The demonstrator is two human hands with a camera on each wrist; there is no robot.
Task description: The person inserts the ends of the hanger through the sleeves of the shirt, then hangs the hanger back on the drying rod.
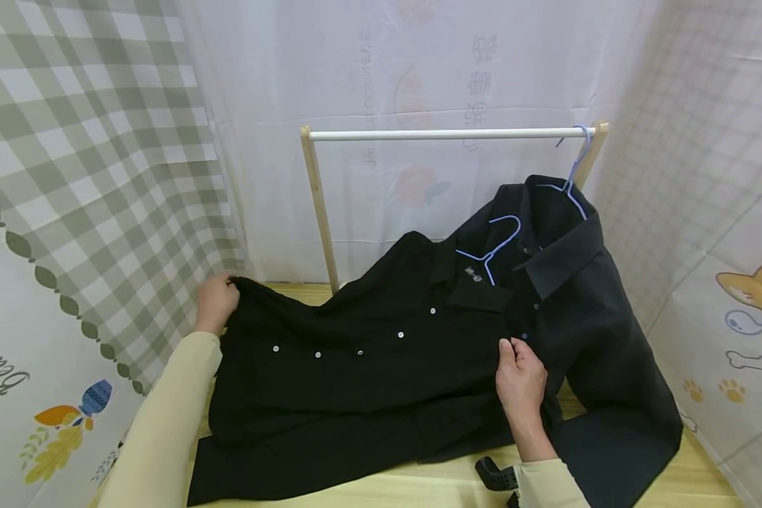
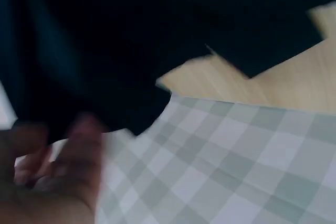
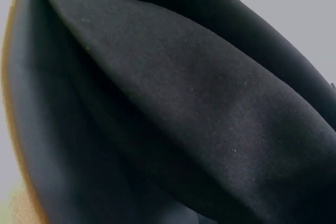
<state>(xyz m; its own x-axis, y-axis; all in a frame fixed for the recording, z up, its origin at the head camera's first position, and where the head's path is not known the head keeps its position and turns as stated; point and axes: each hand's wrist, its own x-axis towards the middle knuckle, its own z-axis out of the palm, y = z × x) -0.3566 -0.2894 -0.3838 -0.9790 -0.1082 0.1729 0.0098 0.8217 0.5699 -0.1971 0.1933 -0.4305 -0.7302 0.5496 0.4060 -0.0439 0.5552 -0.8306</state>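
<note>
A black shirt [image 1: 355,384] with white buttons lies stretched sideways across the table, its collar toward the right. My left hand [image 1: 216,303] pinches its edge at the far left; the left wrist view shows blurred fingers [image 2: 79,156] at the dark cloth. Near the collar, my right hand [image 1: 522,377] pinches the front of the same shirt. A blue hanger [image 1: 499,247] sticks out of that collar, most of it hidden inside. Only dark cloth [image 3: 210,87] fills the right wrist view, with the hand out of sight there.
Behind stands a rack with a white rail [image 1: 444,134] and wooden posts. A dark collared shirt [image 1: 609,303] hangs at its right end on another blue hanger [image 1: 574,173]. A checked curtain [image 1: 121,141] borders the left; a black strap-like object [image 1: 495,474] is by the right wrist.
</note>
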